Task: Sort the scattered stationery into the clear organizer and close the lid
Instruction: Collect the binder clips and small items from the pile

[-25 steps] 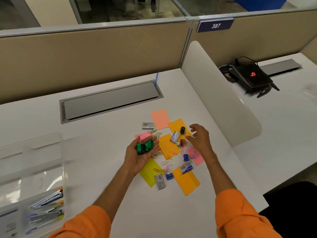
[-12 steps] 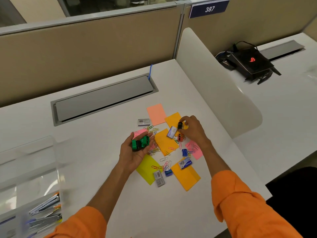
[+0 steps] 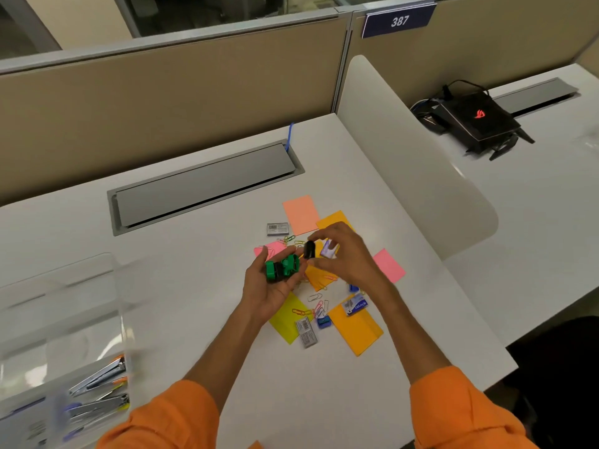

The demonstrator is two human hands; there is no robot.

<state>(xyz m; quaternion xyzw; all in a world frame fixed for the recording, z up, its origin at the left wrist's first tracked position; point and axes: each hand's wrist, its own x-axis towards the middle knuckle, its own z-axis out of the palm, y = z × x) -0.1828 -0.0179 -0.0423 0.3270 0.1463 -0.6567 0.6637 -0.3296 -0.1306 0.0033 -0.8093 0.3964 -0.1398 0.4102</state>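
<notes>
The left hand (image 3: 272,286) lies palm up at the centre of the frame, its grip cupped loosely open around a small heap of green binder clips (image 3: 281,268) that rest on the fingers and palm. Just to its right, the right hand (image 3: 345,254) hovers over the scattered stationery with its grip pinched on a black binder clip (image 3: 310,249), thumb below and fingertips above, the clip nearly touching the green ones.

Beneath both hands the white desk (image 3: 194,286) carries a spread of sticky notes: a salmon note (image 3: 299,213) toward the top of the pile, orange notes (image 3: 356,328) at the lower right and under the hands, a yellow note (image 3: 287,322) at lower centre, and a pink note (image 3: 389,265) to the right. Coloured paper clips (image 3: 316,303) are strewn thin and wiry across them. Small grey staple boxes (image 3: 306,332) lie at the lower and upper edges of the pile, with a blue-and-white staple box (image 3: 356,304) and a blue binder clip (image 3: 324,321) near the lower orange note.

The clear organizer (image 3: 58,335) sits at the lower left of the frame, well apart from the pile, blurred, with its lid raised; several metal staplers (image 3: 97,396) with orange and blue trim lie in its near compartment.
</notes>
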